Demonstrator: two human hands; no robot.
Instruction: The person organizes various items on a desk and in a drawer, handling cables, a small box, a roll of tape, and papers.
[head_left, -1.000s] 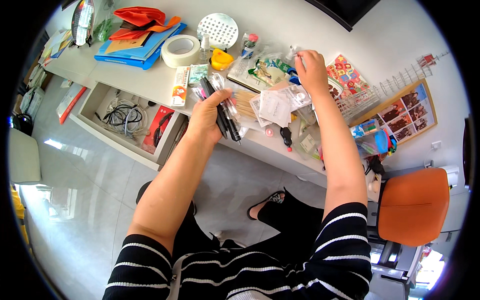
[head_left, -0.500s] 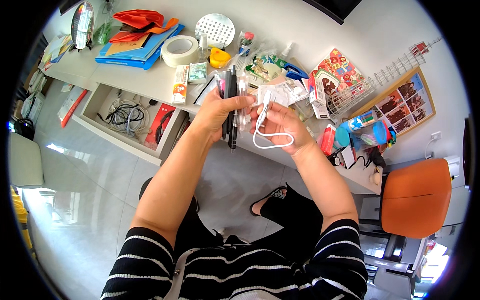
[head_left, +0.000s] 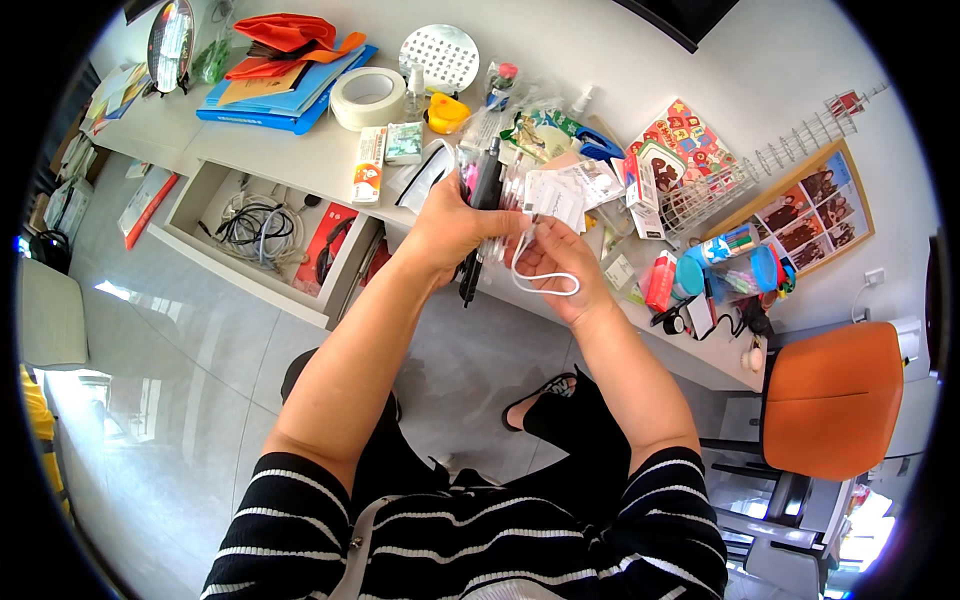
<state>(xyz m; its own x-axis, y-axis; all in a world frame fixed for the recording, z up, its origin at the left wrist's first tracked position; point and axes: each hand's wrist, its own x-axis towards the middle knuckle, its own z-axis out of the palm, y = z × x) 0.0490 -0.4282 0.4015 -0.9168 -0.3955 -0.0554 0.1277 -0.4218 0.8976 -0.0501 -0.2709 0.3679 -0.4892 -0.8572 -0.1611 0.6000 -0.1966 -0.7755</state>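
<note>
My left hand (head_left: 443, 235) is closed around a bundle of pens (head_left: 487, 180), some black and some clear-barrelled, held roughly upright over the desk's front edge. A short white cable (head_left: 572, 285) loops down from my right hand (head_left: 565, 255), whose fingers pinch it close to its plug ends. Both hands are side by side, with the left thumb reaching toward the cable's end; whether they touch I cannot tell. Behind the bundle lie a white-and-dark pouch (head_left: 422, 180) and some white papers (head_left: 560, 198).
To the left, an open drawer (head_left: 240, 275) holds coiled cables (head_left: 262, 228). Along the desk stand a tape roll (head_left: 345, 112), blue folders (head_left: 275, 112), small boxes (head_left: 369, 165), a wire rack (head_left: 705, 200) and clear jars (head_left: 745, 272). An orange chair (head_left: 830, 400) is at the right.
The pen bundle has shifted slightly right and tilted. My right hand has moved left and a little down, bringing the cable closer to the pens, and its loop has shrunk.
</note>
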